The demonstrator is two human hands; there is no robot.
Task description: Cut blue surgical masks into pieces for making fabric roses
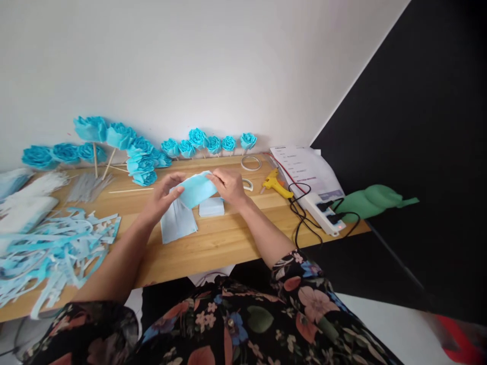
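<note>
Between my hands is a light blue rectangular sheet, paper or thin fabric, held tilted above the table. My left hand has its thumb on the sheet's left edge, with the fingers behind it. On the top right corner, my right hand pinches the sheet between thumb and fingers. Below my left hand lies a pale blue stack of sheets. A smaller pale block of folded pieces sits just under the held sheet, to the right.
Blue handmade flowers on sticks line the wall. Cut strips cover the left end. Rightward are a tape roll, a yellow glue gun, a power strip with black cables, printed papers and a green wrapped bundle.
</note>
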